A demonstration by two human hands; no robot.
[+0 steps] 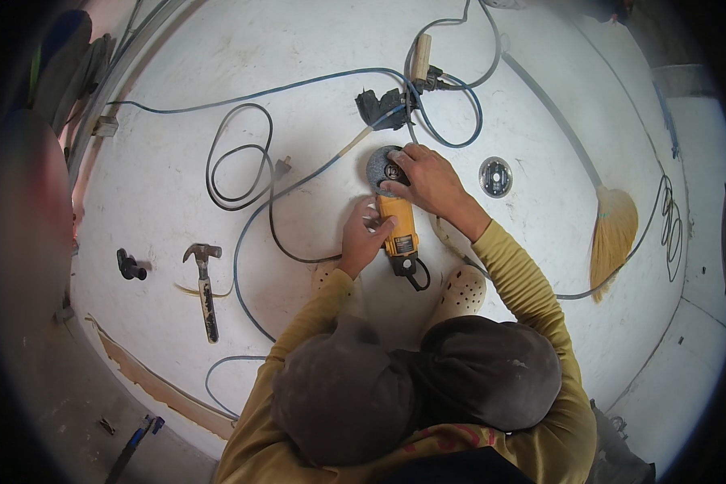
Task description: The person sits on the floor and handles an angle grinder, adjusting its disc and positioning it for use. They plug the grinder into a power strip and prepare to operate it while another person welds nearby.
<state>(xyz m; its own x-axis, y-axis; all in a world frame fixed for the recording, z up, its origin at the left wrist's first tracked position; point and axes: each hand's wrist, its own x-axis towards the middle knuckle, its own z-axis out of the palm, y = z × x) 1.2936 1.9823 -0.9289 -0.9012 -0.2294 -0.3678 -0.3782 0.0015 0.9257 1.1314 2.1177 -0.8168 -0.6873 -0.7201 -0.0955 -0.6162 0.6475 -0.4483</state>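
A yellow and black angle grinder (397, 227) stands between my feet, with a round grey disc (377, 171) at its far end. My left hand (365, 235) is closed around the side of the yellow body, thumb lying across it. Over the disc, my right hand (429, 181) grips at its middle; thumb and fingers press on the dark centre, and what lies under the palm is hidden. To the right of that hand a second disc (495, 177), dark with a shiny pattern, lies flat on the white floor (315, 177).
A claw hammer (206, 294) and a black side handle (130, 264) lie at left. Black (273, 133) and blue cords (315, 79) loop across the floor. A straw broom (615, 230) rests at right. Beyond the grinder are black cloth (381, 109) and a wooden piece (422, 56).
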